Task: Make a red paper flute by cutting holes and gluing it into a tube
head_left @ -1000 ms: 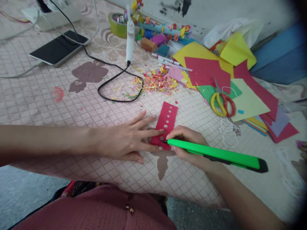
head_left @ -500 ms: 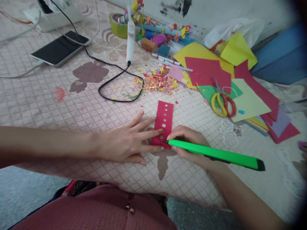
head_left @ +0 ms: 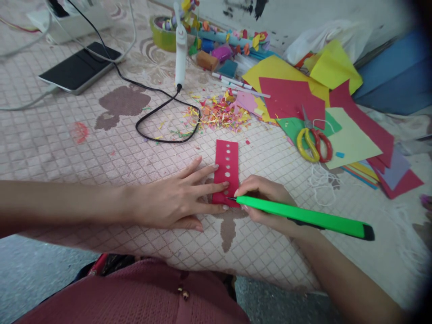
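A red paper strip (head_left: 226, 165) with a row of round holes lies on the quilted pink cloth (head_left: 101, 144). My left hand (head_left: 175, 198) rests flat on the cloth, fingers stretched out, fingertips pressing the strip's near end. My right hand (head_left: 266, 202) is closed around a bright green utility knife (head_left: 303, 217). The knife's small blade tip touches the strip's lower right corner, between my two hands.
Yellow and red handled scissors (head_left: 312, 143) lie on coloured paper sheets (head_left: 303, 99) at the right. Paper scraps (head_left: 219, 114) are heaped behind the strip. A white glue gun (head_left: 180, 45) with a black cord (head_left: 158, 108), a dark tablet (head_left: 79, 67) and craft supplies sit farther back.
The red strip has turned counter-clockwise under my left fingertips, from leaning right to nearly upright. Both hands and the knife have barely moved.
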Demonstrator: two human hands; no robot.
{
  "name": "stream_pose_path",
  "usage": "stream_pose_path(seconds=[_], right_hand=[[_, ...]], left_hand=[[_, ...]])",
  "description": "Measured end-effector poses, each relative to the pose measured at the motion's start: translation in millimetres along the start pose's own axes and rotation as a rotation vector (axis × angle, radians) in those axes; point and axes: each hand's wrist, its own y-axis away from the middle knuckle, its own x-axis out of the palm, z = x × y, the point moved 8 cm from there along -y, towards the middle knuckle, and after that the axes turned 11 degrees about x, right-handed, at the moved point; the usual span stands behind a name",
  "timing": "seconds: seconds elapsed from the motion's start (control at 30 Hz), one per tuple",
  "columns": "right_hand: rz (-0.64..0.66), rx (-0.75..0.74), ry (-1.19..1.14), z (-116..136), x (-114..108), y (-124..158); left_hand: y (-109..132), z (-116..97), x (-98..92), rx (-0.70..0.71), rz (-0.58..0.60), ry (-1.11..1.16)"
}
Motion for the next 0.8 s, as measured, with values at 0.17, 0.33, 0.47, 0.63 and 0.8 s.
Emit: stream_pose_path(seconds=[0.17,0.33,0.47,0.63,0.8], right_hand=[[-0.004,0.016,0.015,0.2,-0.8,-0.3],[-0.008,0.034,-0.011,1.4,-2.1,-1.8],[0.026,0.045,-0.038,0.8,-1.5,-1.8],[0.022,0.026,-0.043,2.2,-1.7,-2.2],[-0.013,0.013,-0.018,3.9,-2.8,-2.9]], left_hand=[[1.8,0.9,-1.0,-0.028,-0.036,0.017],[3.2,4.7,-2.0,0.015,-0.012,0.072],[5.1,7.9,-5.0,0.069,0.028,0.093],[5.9,8.0,-7.1,0.104,0.034,0.083],[4.3,7.4,-5.2,0.062,0.038,0.049]])
